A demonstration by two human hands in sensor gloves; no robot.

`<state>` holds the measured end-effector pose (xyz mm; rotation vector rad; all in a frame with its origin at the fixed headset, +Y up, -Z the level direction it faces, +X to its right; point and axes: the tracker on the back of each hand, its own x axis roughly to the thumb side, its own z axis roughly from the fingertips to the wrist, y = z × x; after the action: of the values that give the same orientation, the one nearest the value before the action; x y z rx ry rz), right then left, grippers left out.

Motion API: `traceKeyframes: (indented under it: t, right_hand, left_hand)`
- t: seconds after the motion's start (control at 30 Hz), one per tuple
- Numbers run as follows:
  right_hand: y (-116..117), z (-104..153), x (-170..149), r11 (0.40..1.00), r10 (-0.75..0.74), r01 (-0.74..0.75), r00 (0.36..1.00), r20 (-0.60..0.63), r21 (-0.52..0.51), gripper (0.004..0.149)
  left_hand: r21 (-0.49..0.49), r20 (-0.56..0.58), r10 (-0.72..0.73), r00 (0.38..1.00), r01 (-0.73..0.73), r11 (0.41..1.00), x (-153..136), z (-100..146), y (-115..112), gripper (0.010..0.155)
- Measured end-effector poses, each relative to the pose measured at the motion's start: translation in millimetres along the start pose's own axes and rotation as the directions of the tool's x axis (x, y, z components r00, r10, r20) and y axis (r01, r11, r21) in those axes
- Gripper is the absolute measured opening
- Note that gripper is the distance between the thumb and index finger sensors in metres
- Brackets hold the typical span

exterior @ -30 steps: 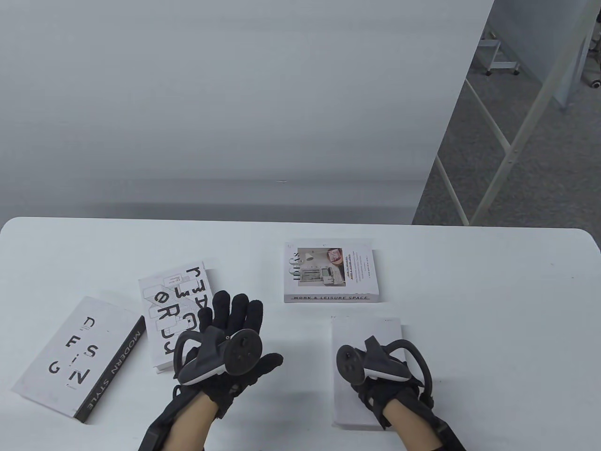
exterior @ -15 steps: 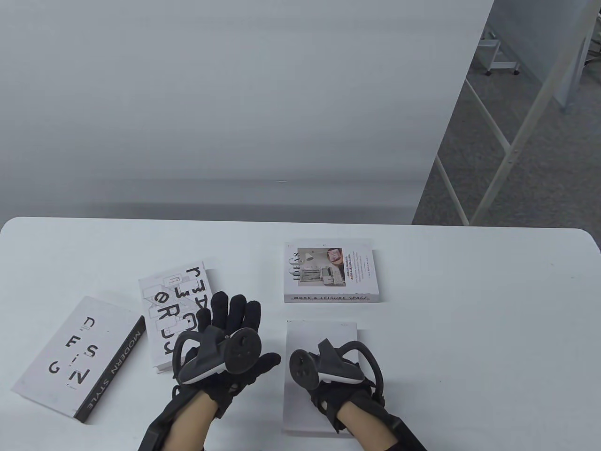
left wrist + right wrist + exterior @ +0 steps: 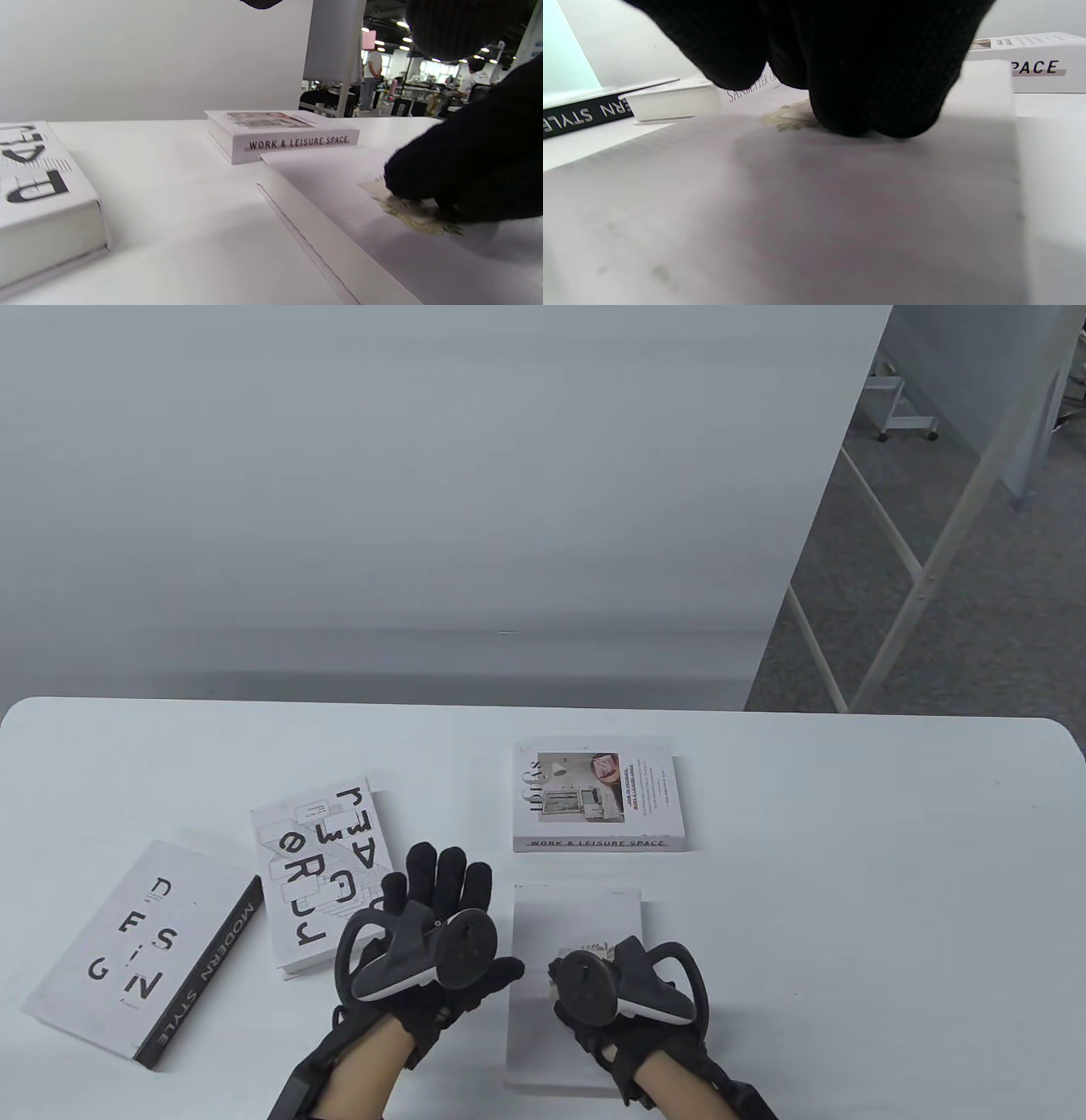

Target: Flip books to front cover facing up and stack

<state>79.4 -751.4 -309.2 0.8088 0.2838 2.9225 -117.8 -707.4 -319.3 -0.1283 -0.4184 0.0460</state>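
A plain white book (image 3: 577, 912) lies at the table's front centre, with a small pale emblem and some text showing by my fingers. My right hand (image 3: 594, 963) presses its fingertips (image 3: 865, 84) down on the cover. My left hand (image 3: 441, 899) lies flat on the table with fingers spread, just left of this book's left edge, holding nothing. The "WORK & LEISURE SPACE" book (image 3: 598, 797) lies behind it, picture side up. A book with big black letters (image 3: 322, 874) and the "DESIGN / MODERN STYLE" book (image 3: 144, 950) lie to the left.
The white table (image 3: 848, 857) has rounded far corners and a grey wall behind it. Its right edge borders an open floor with metal frame legs (image 3: 916, 585). In the left wrist view the white book's edge (image 3: 339, 254) runs close beside the hand.
My right hand has slid the plain white book leftward and a little toward me, up beside my left hand. My left hand has shifted slightly right.
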Motion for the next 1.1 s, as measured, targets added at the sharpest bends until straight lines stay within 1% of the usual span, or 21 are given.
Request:
traceKeyframes:
  t: [0.07, 0.13, 0.17, 0.2, 0.27, 0.33, 0.43, 0.5, 0.57, 0.63, 0.7, 0.77, 0.83, 0.87, 0.97, 1.03, 1.1]
  right_hand:
    - [0, 3, -6, 0.998, -0.064, 0.064, 0.998, -0.002, -0.008, 0.051]
    - [0, 5, -11, 0.994, -0.11, 0.11, 0.994, -0.005, -0.028, 0.051]
    - [-1, 6, -14, 0.989, -0.141, 0.139, 0.99, -0.031, -0.045, 0.051]
    - [-3, 8, -17, 0.982, -0.173, 0.169, 0.984, -0.046, -0.083, 0.051]
    - [-7, 10, -23, 0.972, -0.216, 0.208, 0.975, -0.062, -0.107, 0.051]
    - [-10, 13, -29, 0.97, -0.219, 0.206, 0.971, -0.095, -0.125, 0.051]
    - [-13, 17, -44, 0.963, -0.241, 0.217, 0.959, -0.148, -0.158, 0.053]
    - [-13, 20, -53, 0.959, -0.254, 0.221, 0.949, -0.185, -0.178, 0.054]
    - [-12, 22, -61, 0.959, -0.251, 0.212, 0.942, -0.221, -0.187, 0.056]
    - [-10, 23, -67, 0.96, -0.238, 0.183, 0.932, -0.273, -0.21, 0.058]
    - [-7, 23, -71, 0.966, -0.218, 0.163, 0.93, -0.296, -0.199, 0.059]
    - [-4, 22, -72, 0.972, -0.208, 0.162, 0.932, -0.298, -0.17, 0.059]
    - [0, 19, -73, 0.976, -0.208, 0.175, 0.931, -0.302, -0.131, 0.06]
    - [1, 18, -73, 0.977, -0.208, 0.18, 0.931, -0.301, -0.117, 0.061]
    - [8, 15, -76, 0.968, -0.25, 0.248, 0.92, -0.303, -0.048, 0.067]
    - [16, 13, -80, 0.936, -0.33, 0.352, 0.89, -0.315, 0.014, 0.072]
    - [18, 14, -83, 0.911, -0.381, 0.412, 0.861, -0.336, 0.024, 0.071]
  left_hand:
    - [-0.05, 0.012, 0.018, 1.0, -0.018, 0.999, 4, -5, -11, 0.103]
    - [-0.076, 0.012, 0.033, 0.999, -0.032, 0.997, 6, -9, -19, 0.102]
    - [-0.078, 0.006, 0.04, 0.999, -0.039, 0.996, 7, -11, -23, 0.101]
    - [-0.062, 0.003, 0.042, 0.999, -0.042, 0.997, 7, -13, -25, 0.1]
    - [-0.022, -0.031, 0.07, 0.997, -0.071, 0.997, 7, -15, -31, 0.093]
    - [-0.011, -0.071, 0.066, 0.995, -0.067, 0.998, 6, -16, -35, 0.085]
    - [-0.033, -0.135, 0.057, 0.989, -0.062, 0.998, 4, -19, -46, 0.079]
    - [-0.052, -0.166, 0.08, 0.983, -0.089, 0.995, 3, -20, -53, 0.076]
    - [-0.08, -0.172, 0.117, 0.978, -0.133, 0.988, 2, -22, -58, 0.074]
    - [-0.106, -0.17, 0.184, 0.968, -0.204, 0.973, 1, -24, -62, 0.074]
    - [-0.134, -0.168, 0.221, 0.961, -0.244, 0.96, 1, -25, -66, 0.073]
    - [-0.157, -0.175, 0.225, 0.959, -0.253, 0.955, 2, -25, -72, 0.073]
    - [-0.153, -0.181, 0.189, 0.965, -0.218, 0.964, 6, -25, -76, 0.072]
    - [-0.142, -0.181, 0.194, 0.964, -0.221, 0.965, 7, -25, -76, 0.071]
    - [-0.122, -0.181, 0.226, 0.957, -0.25, 0.961, 11, -25, -76, 0.068]
    - [-0.122, -0.189, 0.26, 0.947, -0.285, 0.951, 10, -25, -78, 0.068]
    - [-0.124, -0.193, 0.332, 0.923, -0.359, 0.925, 8, -25, -81, 0.068]
